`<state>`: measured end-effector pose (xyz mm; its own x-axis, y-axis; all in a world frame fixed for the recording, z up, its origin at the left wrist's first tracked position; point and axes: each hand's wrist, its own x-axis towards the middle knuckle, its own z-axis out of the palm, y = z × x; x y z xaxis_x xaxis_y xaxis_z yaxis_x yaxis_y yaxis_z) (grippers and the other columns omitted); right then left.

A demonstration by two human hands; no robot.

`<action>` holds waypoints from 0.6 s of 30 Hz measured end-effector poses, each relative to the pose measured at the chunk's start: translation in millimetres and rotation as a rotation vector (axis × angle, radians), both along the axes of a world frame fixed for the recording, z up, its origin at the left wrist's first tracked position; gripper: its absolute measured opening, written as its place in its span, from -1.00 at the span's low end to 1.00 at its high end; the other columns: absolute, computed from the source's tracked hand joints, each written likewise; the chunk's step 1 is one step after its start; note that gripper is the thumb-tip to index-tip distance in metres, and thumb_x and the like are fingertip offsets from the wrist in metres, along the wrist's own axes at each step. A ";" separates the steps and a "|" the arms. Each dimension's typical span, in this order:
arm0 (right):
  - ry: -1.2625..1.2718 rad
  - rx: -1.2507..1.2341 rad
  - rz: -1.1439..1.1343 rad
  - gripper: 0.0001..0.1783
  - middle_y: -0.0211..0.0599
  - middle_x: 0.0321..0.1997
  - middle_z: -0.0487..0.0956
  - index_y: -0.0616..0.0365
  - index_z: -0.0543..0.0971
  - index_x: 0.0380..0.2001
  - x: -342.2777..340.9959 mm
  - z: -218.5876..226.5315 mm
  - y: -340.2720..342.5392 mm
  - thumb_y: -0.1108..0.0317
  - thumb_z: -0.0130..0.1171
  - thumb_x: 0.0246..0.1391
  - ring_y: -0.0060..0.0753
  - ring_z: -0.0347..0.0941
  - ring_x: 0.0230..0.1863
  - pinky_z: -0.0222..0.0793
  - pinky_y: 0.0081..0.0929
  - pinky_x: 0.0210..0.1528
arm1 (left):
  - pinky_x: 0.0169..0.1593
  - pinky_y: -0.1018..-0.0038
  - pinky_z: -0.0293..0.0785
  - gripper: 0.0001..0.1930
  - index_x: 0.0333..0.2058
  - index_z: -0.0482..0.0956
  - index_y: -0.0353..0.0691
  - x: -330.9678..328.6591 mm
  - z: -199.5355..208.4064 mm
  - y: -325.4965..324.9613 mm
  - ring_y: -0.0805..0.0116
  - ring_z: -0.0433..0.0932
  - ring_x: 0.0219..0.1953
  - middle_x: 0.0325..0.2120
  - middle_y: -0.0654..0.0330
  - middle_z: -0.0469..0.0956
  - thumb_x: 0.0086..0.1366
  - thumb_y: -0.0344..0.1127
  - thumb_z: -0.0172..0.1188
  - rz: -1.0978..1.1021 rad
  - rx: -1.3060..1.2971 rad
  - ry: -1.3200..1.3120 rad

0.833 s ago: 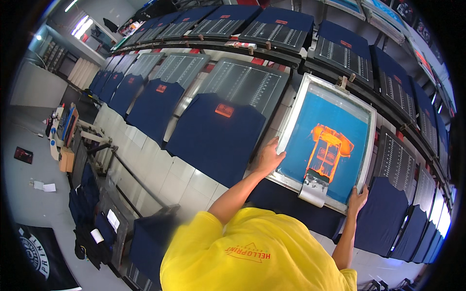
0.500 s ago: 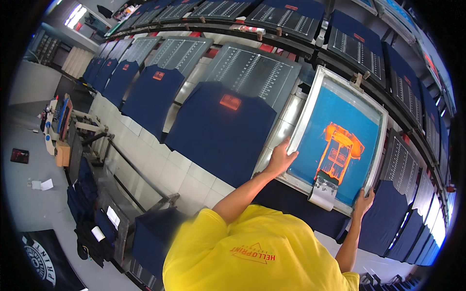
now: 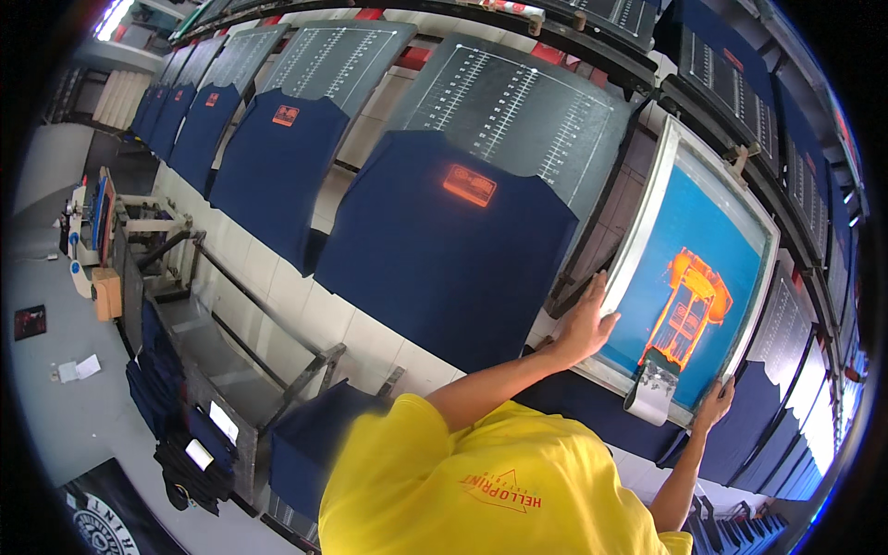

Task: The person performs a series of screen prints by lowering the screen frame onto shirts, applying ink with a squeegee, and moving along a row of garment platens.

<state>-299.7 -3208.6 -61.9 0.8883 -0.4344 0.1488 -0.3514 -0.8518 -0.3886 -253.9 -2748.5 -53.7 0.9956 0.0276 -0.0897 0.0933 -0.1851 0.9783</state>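
A screen-printing frame (image 3: 638, 239) with a pale rim and blue mesh (image 3: 740, 236) lies tilted at the right. Bright orange ink (image 3: 694, 287) is smeared around the stencil in its mesh. Across the lower end of the ink rests a grey squeegee (image 3: 653, 390), touched by neither hand. My left hand (image 3: 583, 326) grips the frame's left side, thumb toward the mesh. At the lower right corner, my right hand (image 3: 715, 404) is closed around the rim. Left of the frame, a navy shirt (image 3: 444, 259) with a small orange print lies on a grey, ruled printing board (image 3: 518, 102).
More navy shirts (image 3: 277, 176) with orange prints lie on boards in a row to the left. A dark rail (image 3: 601, 69) runs behind the boards. Metal stands (image 3: 314, 375) and a pile of dark garments (image 3: 190, 462) are at the lower left. Further shirts (image 3: 754, 435) continue rightward.
The view has shifted, so the frame and both hands appear farther right and lower. The fingers of my left hand look straighter along the frame's side. The squeegee stays in place on the screen.
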 end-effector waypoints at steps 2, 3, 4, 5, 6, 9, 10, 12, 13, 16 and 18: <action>0.000 0.013 -0.011 -0.41 0.14 0.23 0.50 0.36 0.43 0.26 -0.9 0.7 -1.8 0.15 0.10 0.31 0.09 0.41 0.27 0.24 -0.18 0.33 | 0.45 0.18 0.07 -0.19 0.37 0.00 -0.58 -0.7 1.1 -0.9 -0.29 0.12 0.42 0.33 -0.46 0.13 0.31 -0.35 0.25 0.018 -0.010 -0.027; -0.002 0.019 -0.018 -0.41 0.14 0.23 0.51 0.35 0.43 0.26 -0.7 1.0 -0.5 0.15 0.10 0.32 0.09 0.41 0.27 0.24 -0.17 0.33 | 0.45 0.18 0.07 -0.19 0.38 -0.01 -0.57 -0.8 1.5 -0.2 -0.30 0.12 0.41 0.33 -0.47 0.12 0.32 -0.35 0.24 0.012 -0.005 -0.018; -0.006 0.000 -0.038 -0.41 0.11 0.20 0.53 0.33 0.43 0.27 -0.9 -0.2 1.6 0.15 0.10 0.32 0.05 0.44 0.23 0.28 -0.19 0.29 | 0.45 0.18 0.07 -0.19 0.38 -0.03 -0.57 -1.2 2.0 -0.1 -0.30 0.13 0.41 0.33 -0.47 0.12 0.33 -0.35 0.23 0.005 -0.002 -0.009; 0.003 0.011 -0.042 -0.42 0.09 0.20 0.54 0.34 0.44 0.27 0.7 1.3 3.5 0.17 0.11 0.31 0.00 0.46 0.20 0.30 -0.24 0.26 | 0.45 0.17 0.07 -0.19 0.38 -0.04 -0.57 -0.4 4.9 1.0 -0.31 0.13 0.41 0.33 -0.48 0.11 0.33 -0.35 0.23 -0.002 0.003 -0.002; 0.011 0.022 -0.046 -0.42 0.06 0.19 0.55 0.34 0.44 0.26 2.3 3.8 4.4 0.18 0.12 0.31 -0.06 0.49 0.17 0.33 -0.29 0.22 | 0.45 0.17 0.08 -0.18 0.39 -0.07 -0.55 -0.5 8.9 3.2 -0.33 0.13 0.40 0.34 -0.49 0.08 0.34 -0.36 0.22 -0.017 0.009 0.015; 0.012 0.059 -0.058 -0.42 0.04 0.19 0.56 0.35 0.44 0.26 1.7 6.0 7.0 0.20 0.13 0.30 -0.12 0.51 0.15 0.36 -0.34 0.19 | 0.44 0.16 0.10 -0.18 0.40 -0.07 -0.53 1.0 11.7 4.1 -0.34 0.12 0.40 0.34 -0.49 0.09 0.35 -0.35 0.22 -0.021 -0.002 0.038; 0.008 0.071 -0.062 -0.42 0.04 0.19 0.56 0.35 0.44 0.26 0.6 6.1 7.6 0.20 0.13 0.30 -0.12 0.51 0.15 0.36 -0.34 0.19 | 0.43 0.15 0.11 -0.17 0.40 -0.08 -0.52 0.3 12.2 5.2 -0.34 0.13 0.40 0.34 -0.49 0.09 0.34 -0.35 0.22 -0.019 0.005 0.022; 0.007 0.033 -0.060 -0.42 0.04 0.19 0.56 0.36 0.44 0.26 0.5 4.2 5.8 0.20 0.13 0.30 -0.11 0.50 0.15 0.35 -0.33 0.20 | 0.42 0.12 0.13 -0.17 0.41 -0.08 -0.51 -0.3 12.6 6.2 -0.35 0.16 0.38 0.33 -0.48 0.10 0.34 -0.35 0.23 -0.013 0.015 -0.012; 0.007 0.013 -0.059 -0.42 0.04 0.19 0.56 0.36 0.44 0.26 0.0 3.4 4.8 0.19 0.13 0.30 -0.10 0.50 0.16 0.35 -0.33 0.20 | 0.41 0.11 0.13 -0.16 0.41 -0.08 -0.50 -0.6 12.9 6.3 -0.35 0.17 0.37 0.33 -0.47 0.11 0.34 -0.35 0.23 -0.009 0.017 -0.016; 0.009 -0.034 -0.046 -0.42 0.04 0.20 0.55 0.34 0.44 0.27 -0.1 3.5 3.3 0.19 0.12 0.30 -0.09 0.49 0.17 0.34 -0.32 0.21 | 0.40 0.08 0.15 -0.15 0.41 -0.10 -0.49 -1.7 12.7 5.3 -0.35 0.20 0.35 0.33 -0.47 0.12 0.34 -0.35 0.23 -0.002 0.018 -0.024; 0.008 -0.021 -0.050 -0.43 0.03 0.19 0.54 0.32 0.43 0.29 -1.8 2.9 2.5 0.21 0.11 0.32 -0.09 0.48 0.17 0.32 -0.29 0.23 | 0.40 0.08 0.15 -0.15 0.42 -0.11 -0.48 -1.5 13.5 6.2 -0.34 0.21 0.35 0.33 -0.46 0.12 0.34 -0.35 0.23 -0.010 0.021 -0.018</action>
